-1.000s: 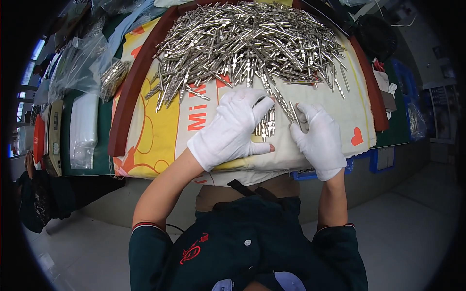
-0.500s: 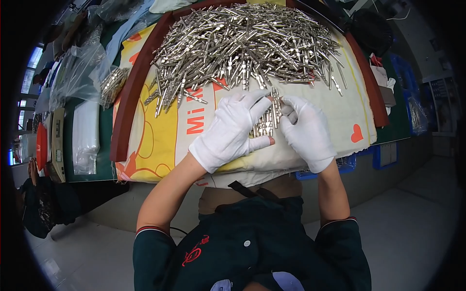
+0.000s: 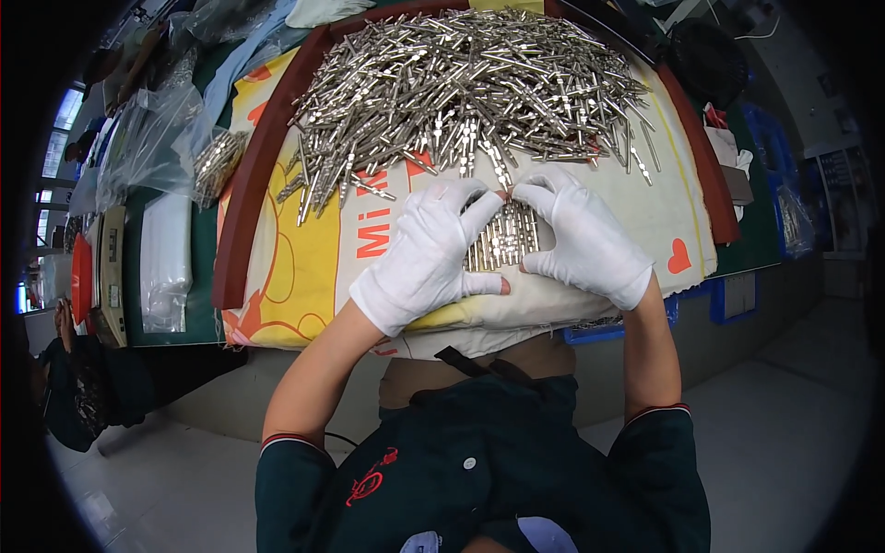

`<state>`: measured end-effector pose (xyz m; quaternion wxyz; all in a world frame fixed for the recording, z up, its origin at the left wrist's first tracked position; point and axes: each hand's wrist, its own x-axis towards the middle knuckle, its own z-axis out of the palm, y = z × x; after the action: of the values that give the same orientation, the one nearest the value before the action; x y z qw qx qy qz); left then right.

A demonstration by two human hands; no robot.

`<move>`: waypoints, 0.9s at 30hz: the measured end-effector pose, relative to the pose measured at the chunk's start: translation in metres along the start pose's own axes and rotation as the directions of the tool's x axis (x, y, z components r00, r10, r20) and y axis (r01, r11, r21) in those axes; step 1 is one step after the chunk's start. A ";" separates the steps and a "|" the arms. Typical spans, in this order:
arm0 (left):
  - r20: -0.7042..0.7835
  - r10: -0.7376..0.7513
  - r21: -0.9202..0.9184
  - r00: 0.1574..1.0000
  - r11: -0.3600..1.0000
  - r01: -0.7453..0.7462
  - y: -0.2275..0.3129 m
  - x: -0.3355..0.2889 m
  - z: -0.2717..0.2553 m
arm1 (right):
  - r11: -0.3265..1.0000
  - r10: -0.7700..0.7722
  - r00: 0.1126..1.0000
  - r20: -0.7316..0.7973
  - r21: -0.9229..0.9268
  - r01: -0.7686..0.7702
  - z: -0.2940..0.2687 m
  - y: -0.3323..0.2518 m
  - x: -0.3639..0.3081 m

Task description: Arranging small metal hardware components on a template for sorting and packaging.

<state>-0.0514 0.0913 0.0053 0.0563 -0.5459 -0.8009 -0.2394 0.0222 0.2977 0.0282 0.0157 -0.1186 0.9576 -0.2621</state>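
Several slim, silvery metal pins with stepped shafts lie side by side in a neat row (image 3: 503,241) on the cloth. My left hand (image 3: 426,247), in a white glove with bare fingertips, bends round the row's left side. Its fingers are at the far ends of the pins and its thumb at the near ends. My right hand (image 3: 583,238), gloved alike, closes round the right side, fingertips meeting the left ones at the far edge and thumb by the near right corner. Beyond both hands rises a large loose heap of the same pins (image 3: 470,83); a few stray pins reach toward my fingers.
Dark red wooden rails (image 3: 260,175) border the printed cloth (image 3: 304,267) left and right. On the left are a bundle of pins in clear plastic (image 3: 219,164), a stack of clear bags (image 3: 166,267) and a scale (image 3: 112,267). Blue trays (image 3: 734,297) sit below the table's right side.
My right hand has turned and spread its thumb toward the near edge, its fingers coming to the far edge beside the left ones. The outermost pin now lies in line with the row.
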 end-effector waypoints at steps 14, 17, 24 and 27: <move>-0.085 -0.047 0.051 0.995 0.997 0.051 0.012 -0.011 -0.025 | 0.974 0.055 0.955 -0.292 0.228 0.014 -0.001 -0.004 -0.020; -0.244 -0.177 0.015 0.953 0.982 0.186 0.008 -0.036 -0.036 | 0.969 0.175 0.903 -0.393 0.233 -0.086 0.011 0.001 -0.044; -0.374 -0.626 -0.418 0.684 0.772 0.478 -0.004 -0.099 -0.011 | 0.988 0.151 0.871 -0.467 0.106 -0.115 0.040 -0.011 -0.046; -0.352 -0.673 -0.485 0.651 0.726 0.488 0.000 -0.092 -0.013 | 0.984 0.172 0.859 -0.482 0.127 -0.126 0.043 -0.015 -0.041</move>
<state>-0.0168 0.0073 -0.0156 0.0857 -0.1730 -0.8346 -0.5159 0.0690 0.2728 -0.0026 -0.2023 0.0271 0.9235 -0.3248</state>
